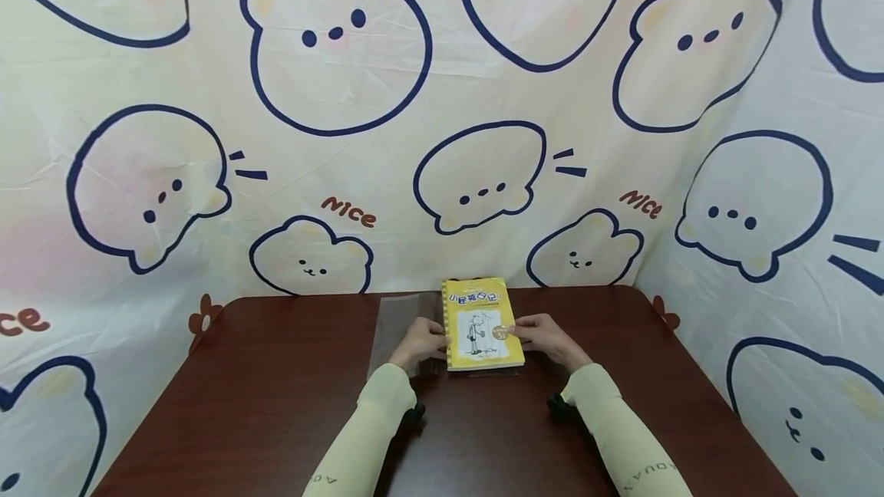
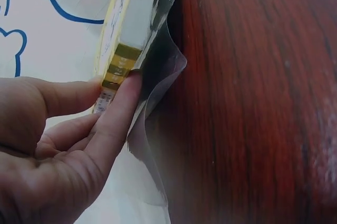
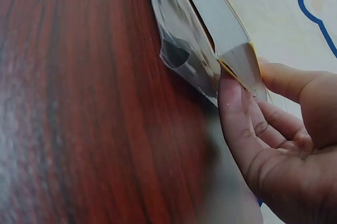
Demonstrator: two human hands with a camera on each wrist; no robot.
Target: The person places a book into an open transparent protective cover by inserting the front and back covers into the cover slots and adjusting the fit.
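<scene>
A yellow paperback book (image 1: 483, 332) with a cartoon figure on its cover lies face up at the far side of the table. My left hand (image 1: 418, 345) pinches its spine edge, thumb on the front cover and fingers beneath, as the left wrist view shows at the striped spine (image 2: 120, 66). On the opposite edge, my right hand (image 1: 550, 337) pinches the book the same way; the right wrist view shows the white page edges (image 3: 224, 21) there. Under the book is a clear plastic sleeve (image 1: 400, 317), spreading out to the left, its loose film (image 2: 167, 58) wrinkled along the near side.
The dark reddish-brown wooden table (image 1: 276, 420) carries the book and sleeve near its far edge. Right behind that edge hangs a pale cloth (image 1: 394, 251) printed with cartoon bears, which continues along both sides. Dark straps with devices sit on both wrists.
</scene>
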